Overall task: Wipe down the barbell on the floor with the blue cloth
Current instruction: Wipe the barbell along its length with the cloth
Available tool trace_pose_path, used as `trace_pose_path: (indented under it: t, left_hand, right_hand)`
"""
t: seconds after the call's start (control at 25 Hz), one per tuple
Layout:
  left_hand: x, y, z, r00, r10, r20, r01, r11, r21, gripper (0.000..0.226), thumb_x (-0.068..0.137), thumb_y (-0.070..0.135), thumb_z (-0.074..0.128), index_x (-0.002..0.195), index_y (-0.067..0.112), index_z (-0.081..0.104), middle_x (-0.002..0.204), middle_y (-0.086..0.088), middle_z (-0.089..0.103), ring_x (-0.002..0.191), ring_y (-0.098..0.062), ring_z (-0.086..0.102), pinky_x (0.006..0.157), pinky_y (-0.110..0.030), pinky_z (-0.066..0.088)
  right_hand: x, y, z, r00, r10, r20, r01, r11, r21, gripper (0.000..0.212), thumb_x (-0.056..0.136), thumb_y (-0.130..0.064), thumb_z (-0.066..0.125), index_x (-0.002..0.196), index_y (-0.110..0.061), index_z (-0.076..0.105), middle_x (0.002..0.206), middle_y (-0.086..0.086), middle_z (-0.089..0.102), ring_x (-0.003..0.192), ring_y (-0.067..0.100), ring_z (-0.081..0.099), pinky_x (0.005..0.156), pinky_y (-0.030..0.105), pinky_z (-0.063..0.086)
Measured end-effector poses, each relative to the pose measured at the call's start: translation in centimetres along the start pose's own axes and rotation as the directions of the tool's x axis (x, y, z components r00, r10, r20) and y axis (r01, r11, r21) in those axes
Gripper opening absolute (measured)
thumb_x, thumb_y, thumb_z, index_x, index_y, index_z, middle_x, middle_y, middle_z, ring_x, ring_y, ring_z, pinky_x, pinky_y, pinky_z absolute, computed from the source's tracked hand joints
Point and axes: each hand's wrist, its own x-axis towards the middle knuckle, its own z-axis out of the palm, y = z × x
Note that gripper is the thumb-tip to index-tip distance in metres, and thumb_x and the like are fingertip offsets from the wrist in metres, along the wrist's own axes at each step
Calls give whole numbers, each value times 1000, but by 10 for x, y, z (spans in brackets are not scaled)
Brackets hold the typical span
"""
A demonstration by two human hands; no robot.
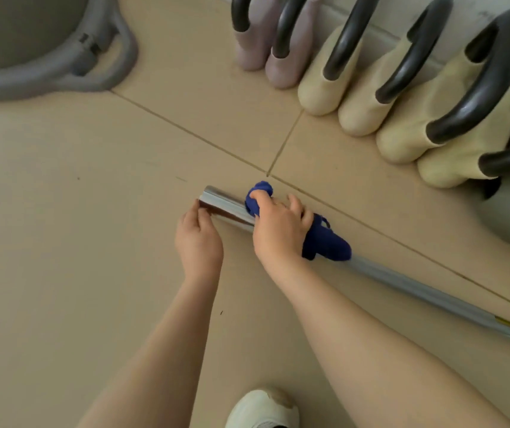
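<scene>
A silver barbell (408,285) lies on the tan tiled floor, running from its shiny end near the centre down to the lower right edge. A dark blue cloth (327,240) is draped over the bar close to that end. My right hand (278,233) presses the cloth around the bar, with a bunched part of the cloth sticking out past my fingers. My left hand (198,239) rests at the very tip of the bar, fingertips touching the end; whether it grips it is unclear.
A row of kettlebells (355,97) with dark handles stands along the wall at the upper right. A grey ball in a ring base (62,72) sits at the upper left. My white shoe (263,409) is at the bottom.
</scene>
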Motion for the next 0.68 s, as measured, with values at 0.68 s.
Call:
trace_pose_path:
  t: [0.68]
  left_hand:
    - [3, 8, -14, 980, -50, 191, 106, 950, -295, 38, 99, 36, 27, 90, 31, 64, 118, -7, 61, 110, -19, 58, 101, -38, 43]
  right_hand:
    - [35, -56, -6, 888, -379, 260, 330, 919, 215, 36, 91, -17, 40, 124, -27, 51, 128, 5, 57, 117, 27, 52, 99, 38, 36]
